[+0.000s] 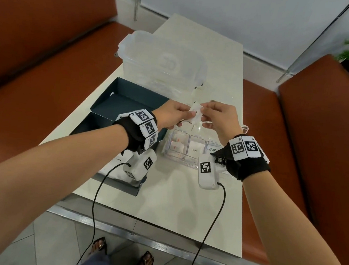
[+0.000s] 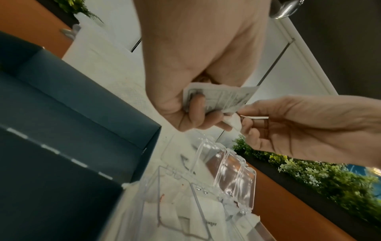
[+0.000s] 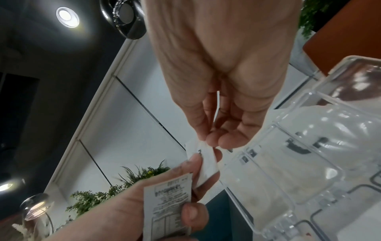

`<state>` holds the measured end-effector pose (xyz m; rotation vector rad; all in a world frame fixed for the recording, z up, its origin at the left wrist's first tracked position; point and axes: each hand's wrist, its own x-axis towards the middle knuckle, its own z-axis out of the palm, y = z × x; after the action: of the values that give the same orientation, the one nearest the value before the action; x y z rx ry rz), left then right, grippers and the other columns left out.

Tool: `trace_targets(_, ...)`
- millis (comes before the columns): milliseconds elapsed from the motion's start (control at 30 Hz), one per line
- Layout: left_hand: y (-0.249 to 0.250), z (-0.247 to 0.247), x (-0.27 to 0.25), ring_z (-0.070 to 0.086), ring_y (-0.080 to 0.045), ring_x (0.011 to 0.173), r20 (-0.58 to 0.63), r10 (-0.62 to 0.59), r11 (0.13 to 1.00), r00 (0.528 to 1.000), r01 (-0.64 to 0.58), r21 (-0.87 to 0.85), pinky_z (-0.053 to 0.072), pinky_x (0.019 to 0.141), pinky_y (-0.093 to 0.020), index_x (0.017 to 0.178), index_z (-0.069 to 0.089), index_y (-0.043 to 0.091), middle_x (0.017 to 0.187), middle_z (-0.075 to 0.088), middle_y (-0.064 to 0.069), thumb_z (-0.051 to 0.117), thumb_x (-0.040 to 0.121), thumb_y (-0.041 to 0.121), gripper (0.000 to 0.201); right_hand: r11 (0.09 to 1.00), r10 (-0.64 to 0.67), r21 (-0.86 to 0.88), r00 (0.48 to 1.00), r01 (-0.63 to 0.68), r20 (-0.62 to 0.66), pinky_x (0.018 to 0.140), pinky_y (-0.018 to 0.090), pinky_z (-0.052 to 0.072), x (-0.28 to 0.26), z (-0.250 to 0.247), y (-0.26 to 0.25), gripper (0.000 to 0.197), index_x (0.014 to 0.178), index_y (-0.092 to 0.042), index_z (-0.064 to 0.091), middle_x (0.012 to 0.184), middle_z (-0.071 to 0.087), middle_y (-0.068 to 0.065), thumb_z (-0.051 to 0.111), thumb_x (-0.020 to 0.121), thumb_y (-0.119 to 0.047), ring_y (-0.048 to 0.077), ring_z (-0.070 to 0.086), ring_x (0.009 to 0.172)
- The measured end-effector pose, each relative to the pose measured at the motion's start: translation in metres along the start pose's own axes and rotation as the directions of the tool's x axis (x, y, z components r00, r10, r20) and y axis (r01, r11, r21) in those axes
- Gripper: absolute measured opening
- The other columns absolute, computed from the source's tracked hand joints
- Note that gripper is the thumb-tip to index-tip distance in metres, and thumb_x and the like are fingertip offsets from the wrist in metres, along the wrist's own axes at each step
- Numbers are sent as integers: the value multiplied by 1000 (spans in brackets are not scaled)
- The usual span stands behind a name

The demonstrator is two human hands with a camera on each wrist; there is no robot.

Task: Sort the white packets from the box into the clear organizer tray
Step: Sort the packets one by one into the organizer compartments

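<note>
- Small white paper packet [image 3: 206, 169]: held in the air between both hands, above the far end of the clear plastic compartmented organizer tray [image 1: 185, 160]. It touches neither tray nor table.
- Left hand [image 1: 172, 114]: fingers curled round a small stack of printed white packets [image 2: 221, 97], thumb pressing them against the fingers; the same hand also touches the single packet at its lower end.
- Right hand [image 1: 219, 119]: thumb and fingertips pinch the single packet's upper corner, other fingers loosely bent.
- Judgement: the step in hand appears to be peeling one packet off the stack for placing. The right pinch should take only the one packet; the left thumb should bear down on the remainder so that none slides out with it.
- Tray: three near compartments already hold white packets, one printed "Sugar". Its hinged clear lid [image 3: 309, 154] stands open beyond the hands. Judgement: the print should be read before release, so that like goes with like, and the packet should be lowered flat into its compartment, not dropped from height.
- Dark blue cardboard box [image 1: 130, 101]: open on the table [image 1: 164, 198], left of the tray and close beside it; more white packets lie in its near part.
- Large clear plastic lidded container [image 1: 162, 62]: stands behind box and tray, well clear of the hands.
- Risk, as judged: the thin packets are slippery, and a loose left grip would spill the stack.
</note>
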<state>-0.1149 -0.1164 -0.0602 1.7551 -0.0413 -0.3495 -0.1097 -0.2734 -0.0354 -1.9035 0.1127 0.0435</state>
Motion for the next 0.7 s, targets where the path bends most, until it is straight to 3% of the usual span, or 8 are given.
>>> trace_targets(133, -6, 6, -2, 46, -3, 59, 26, -62, 997, 998, 61, 53, 36, 46, -12, 100, 70, 21, 77, 64, 12, 60, 94, 30, 15, 993, 21, -115, 997, -29, -77, 53, 22, 47, 1, -11, 17, 12, 87, -17, 68, 75, 65, 1, 62, 88, -7, 11, 55, 57)
trace_targets(200, -7, 7, -2, 52, -6, 76, 22, -115, 991, 993, 114, 64, 43, 60, -18, 110, 67, 22, 84, 61, 10, 56, 93, 22, 20, 977, 24, -208, 993, -47, -112, 55, 23, 44, 2, -18, 28, 13, 90, -15, 69, 80, 65, 5, 61, 87, -6, 11, 52, 57)
trace_targets(333, -8, 7, -1, 49, -17, 112, 26, -195, 980, 980, 194, 52, 44, 77, -29, 96, 66, 28, 106, 57, 8, 51, 85, 4, 30, 904, 31, -424, 997, -56, -66, 56, 16, 43, -6, -20, 51, 17, 97, -10, 71, 85, 66, 8, 58, 88, -4, 12, 55, 63)
trace_targets(400, -9, 8, -1, 48, -17, 113, 26, -201, 979, 979, 200, 43, 43, 76, -29, 91, 66, 28, 103, 56, 11, 50, 83, 0, 33, 875, 55, -479, 997, -74, -54, 54, 14, 41, -10, -16, 59, 17, 97, -10, 72, 89, 66, 8, 58, 89, -4, 15, 57, 70)
trace_targets(500, -11, 10, 0, 49, -14, 98, 23, -192, 981, 981, 191, 20, 39, 68, -24, 99, 66, 23, 107, 58, 5, 47, 81, -5, 39, 871, 53, -484, 996, -84, -79, 66, 19, 44, -12, -16, 64, 18, 99, -9, 72, 93, 66, 8, 58, 89, -4, 17, 59, 79)
trace_targets(567, -13, 10, 1, 48, -13, 83, 24, -174, 985, 984, 174, 15, 40, 67, -25, 110, 65, 19, 111, 57, -3, 43, 82, -10, 46, 885, 34, -460, 994, -79, -104, 58, 13, 45, -9, -23, 61, 19, 99, -10, 72, 91, 66, 6, 57, 89, -4, 14, 60, 72)
trace_targets(633, -14, 10, 1, 50, -15, 84, 45, -160, 987, 986, 160, 1, 44, 74, -29, 119, 62, 15, 111, 56, -9, 42, 84, -13, 50, 894, 24, -441, 991, -80, -131, 56, 13, 46, -6, -35, 58, 17, 96, -13, 71, 90, 65, 4, 57, 89, -6, 13, 59, 69)
trace_targets(700, -12, 14, 2, 53, -22, 90, 92, -146, 987, 985, 151, -47, 47, 81, -33, 124, 59, 13, 111, 55, -14, 47, 86, -14, 48, 898, 30, -429, 988, -95, -154, 66, 21, 49, -3, -48, 56, 16, 93, -14, 70, 91, 65, 4, 58, 88, -6, 15, 58, 73)
